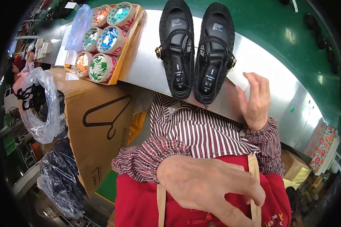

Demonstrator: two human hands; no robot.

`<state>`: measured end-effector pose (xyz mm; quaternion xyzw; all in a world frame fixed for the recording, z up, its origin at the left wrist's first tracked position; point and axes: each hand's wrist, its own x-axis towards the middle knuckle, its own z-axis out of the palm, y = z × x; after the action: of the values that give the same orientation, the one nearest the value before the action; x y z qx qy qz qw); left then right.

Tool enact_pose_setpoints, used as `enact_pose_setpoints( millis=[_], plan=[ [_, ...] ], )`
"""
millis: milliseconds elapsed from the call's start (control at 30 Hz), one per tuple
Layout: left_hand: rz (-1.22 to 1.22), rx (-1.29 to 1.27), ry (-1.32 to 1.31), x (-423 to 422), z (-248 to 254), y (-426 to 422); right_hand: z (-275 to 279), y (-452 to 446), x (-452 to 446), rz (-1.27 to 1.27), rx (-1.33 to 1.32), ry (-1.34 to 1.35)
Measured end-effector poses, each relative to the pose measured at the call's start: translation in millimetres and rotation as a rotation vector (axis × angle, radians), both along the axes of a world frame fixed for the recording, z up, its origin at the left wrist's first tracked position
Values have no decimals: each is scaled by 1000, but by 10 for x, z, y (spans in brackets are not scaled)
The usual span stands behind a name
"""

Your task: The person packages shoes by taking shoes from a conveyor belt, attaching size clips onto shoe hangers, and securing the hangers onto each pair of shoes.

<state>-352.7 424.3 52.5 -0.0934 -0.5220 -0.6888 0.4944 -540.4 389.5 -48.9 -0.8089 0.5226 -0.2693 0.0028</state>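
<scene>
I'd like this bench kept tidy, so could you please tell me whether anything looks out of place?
A small green scrap lies alone on the metal bench, to the right of the right hand, away from the tub of green and white pieces. Nothing else stands out.

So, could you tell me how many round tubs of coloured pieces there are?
6, in two columns. Left, far to near: orange-filled tub, green-filled tub, second orange-filled tub. Right: teal-filled tub, blue-filled tub, second green-filled tub. None looks hidden.
</scene>
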Motion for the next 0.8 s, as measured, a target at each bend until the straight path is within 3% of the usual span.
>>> enact_pose_setpoints(
  millis=[67, 133, 267, 400, 467, 533, 600, 800],
  plan=[
    [5, -124, -79, 60, -34, -56, 56, -34, -40, -82, 38, 41],
    [-101, -152, -347, 167, -60, -126, 46, -76, -36, -148, 104, 86],
    [22, 2, -473, 382, -210, -207, -81, -81, -36, -128, 175, 155],
    [329, 330, -647, 684, -475, -152, -25, -68, -83, -105, 102, -99],
    [417, 446, -672, 761, -640, -87, 39, -27, -136, -275, 602, -538],
    [419, 442, -723, 742, -677, -82, -63, 14, -220, -259, 668, -680],
    [385, 503, -751, 742, -716, -75, -89, 69, -196, -241, 888, -1105],
    [334, 513, -730, 736, -732, -127, -108, 211, -164, -213, 899, -1089]
  ],
)
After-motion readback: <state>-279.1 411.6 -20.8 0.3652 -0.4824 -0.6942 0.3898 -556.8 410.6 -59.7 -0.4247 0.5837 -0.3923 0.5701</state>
